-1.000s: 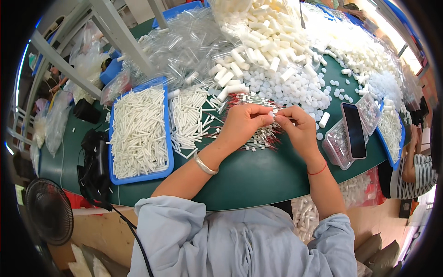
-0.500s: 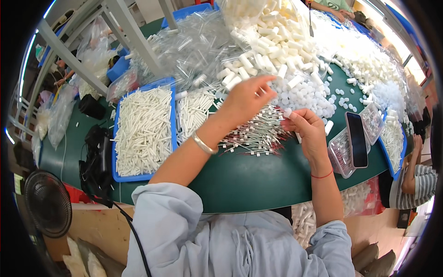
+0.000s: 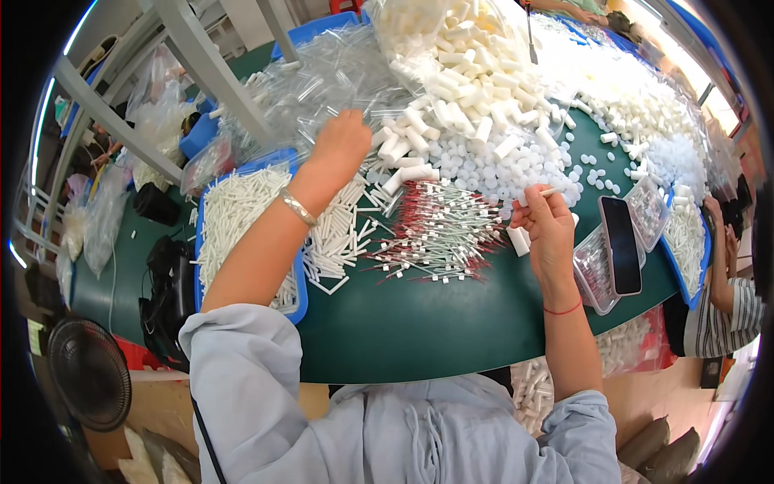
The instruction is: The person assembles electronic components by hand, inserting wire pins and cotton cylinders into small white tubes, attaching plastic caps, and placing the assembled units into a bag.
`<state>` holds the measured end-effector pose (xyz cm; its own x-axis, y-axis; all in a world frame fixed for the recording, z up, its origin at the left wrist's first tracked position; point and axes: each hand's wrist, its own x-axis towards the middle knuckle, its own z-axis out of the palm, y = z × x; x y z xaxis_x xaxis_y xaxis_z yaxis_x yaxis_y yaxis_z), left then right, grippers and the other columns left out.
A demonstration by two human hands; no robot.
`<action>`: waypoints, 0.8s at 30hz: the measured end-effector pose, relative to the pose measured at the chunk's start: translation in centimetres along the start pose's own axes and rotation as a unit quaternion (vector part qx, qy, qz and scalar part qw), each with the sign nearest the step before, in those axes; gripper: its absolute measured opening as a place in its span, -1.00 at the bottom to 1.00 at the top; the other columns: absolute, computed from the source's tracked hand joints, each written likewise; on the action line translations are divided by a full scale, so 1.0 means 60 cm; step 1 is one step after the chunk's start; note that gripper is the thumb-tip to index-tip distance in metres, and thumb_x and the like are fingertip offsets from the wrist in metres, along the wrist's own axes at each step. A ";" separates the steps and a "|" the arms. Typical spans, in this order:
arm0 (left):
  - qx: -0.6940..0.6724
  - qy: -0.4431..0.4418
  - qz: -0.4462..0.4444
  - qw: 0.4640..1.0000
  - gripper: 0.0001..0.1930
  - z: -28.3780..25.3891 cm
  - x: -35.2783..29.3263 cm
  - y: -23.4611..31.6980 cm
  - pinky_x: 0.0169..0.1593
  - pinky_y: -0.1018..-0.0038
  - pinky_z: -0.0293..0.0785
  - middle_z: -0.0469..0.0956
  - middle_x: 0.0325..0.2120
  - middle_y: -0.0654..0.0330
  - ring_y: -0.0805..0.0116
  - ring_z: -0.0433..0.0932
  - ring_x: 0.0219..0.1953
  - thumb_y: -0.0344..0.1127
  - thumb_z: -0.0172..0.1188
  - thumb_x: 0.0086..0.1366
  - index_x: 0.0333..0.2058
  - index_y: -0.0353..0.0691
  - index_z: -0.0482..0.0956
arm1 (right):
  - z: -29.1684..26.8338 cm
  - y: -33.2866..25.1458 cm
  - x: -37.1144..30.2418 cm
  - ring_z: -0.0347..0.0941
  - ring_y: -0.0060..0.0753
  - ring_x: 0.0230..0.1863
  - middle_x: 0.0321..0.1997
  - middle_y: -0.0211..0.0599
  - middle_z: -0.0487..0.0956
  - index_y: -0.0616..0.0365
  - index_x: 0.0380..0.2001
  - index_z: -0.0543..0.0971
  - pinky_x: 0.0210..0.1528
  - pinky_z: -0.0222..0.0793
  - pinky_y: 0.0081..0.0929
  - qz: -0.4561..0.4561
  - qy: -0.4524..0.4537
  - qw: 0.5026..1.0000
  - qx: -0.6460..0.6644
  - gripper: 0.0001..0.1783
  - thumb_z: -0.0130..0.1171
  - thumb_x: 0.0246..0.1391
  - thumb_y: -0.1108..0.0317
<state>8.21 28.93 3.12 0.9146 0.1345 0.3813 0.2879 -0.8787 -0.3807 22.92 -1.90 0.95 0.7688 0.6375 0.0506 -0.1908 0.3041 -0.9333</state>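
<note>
My left hand (image 3: 342,143) reaches to the near edge of a heap of clear plastic tubes (image 3: 322,73). Its fingers are curled and partly hidden, and I cannot make out what is in them. To the right, my right hand (image 3: 544,230) pinches a small white piece (image 3: 549,192) between thumb and fingers, above a pile of translucent round caps (image 3: 492,165). Between the hands lies a bundle of thin sticks (image 3: 439,230) with red ends and small white tabs. Thin white tubes (image 3: 334,234) are scattered left of the bundle.
A blue tray (image 3: 299,298) of thin white tubes stands under my left forearm. White foam-like cylinders (image 3: 476,73) are heaped at the back. A phone (image 3: 622,246) rests on clear plastic boxes (image 3: 592,270) at right. Grey metal bars (image 3: 205,68) rise at the left.
My left hand has moved left and away from me, from above the stick bundle to the clear tubes. My right hand has shifted slightly, and the bundle shows more fully.
</note>
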 end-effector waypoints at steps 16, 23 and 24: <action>-0.106 0.044 -0.022 0.993 -0.91 0.038 0.095 0.054 -0.29 0.18 0.47 0.49 -0.48 0.01 0.03 0.53 -0.34 -0.38 0.12 0.12 -0.37 -0.17 0.49 | 0.016 0.008 -0.013 0.41 -0.70 -0.46 -0.30 -0.38 0.61 0.26 -0.19 0.58 -0.36 0.32 -0.76 -0.003 -0.062 0.995 -0.073 -0.80 0.16 0.18 0.36; -0.341 0.119 -0.142 0.922 -0.78 -0.039 0.032 0.086 -0.33 0.38 0.46 0.58 -0.41 0.14 0.24 0.55 -0.41 -0.21 0.14 0.27 -0.22 -0.21 0.56 | 0.018 0.007 -0.018 0.34 -0.75 -0.42 -0.32 -0.45 0.59 0.30 -0.12 0.58 -0.32 0.28 -0.75 -0.027 -0.085 0.988 -0.129 -0.73 0.16 0.18 0.35; -0.404 0.090 -0.158 0.896 -0.77 -0.056 0.019 0.102 -0.34 0.44 0.45 0.59 -0.41 0.15 0.33 0.53 -0.45 -0.23 0.14 0.28 -0.18 -0.23 0.55 | 0.020 0.007 -0.021 0.35 -0.75 -0.40 -0.30 -0.45 0.59 0.29 -0.10 0.57 -0.32 0.28 -0.76 -0.032 -0.081 0.987 -0.137 -0.72 0.15 0.18 0.35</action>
<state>10.04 22.16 4.04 0.7425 0.4230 0.5195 0.1585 -0.8644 0.4772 21.14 -1.71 0.93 0.6622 0.7344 0.1488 0.0450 0.1592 -0.9862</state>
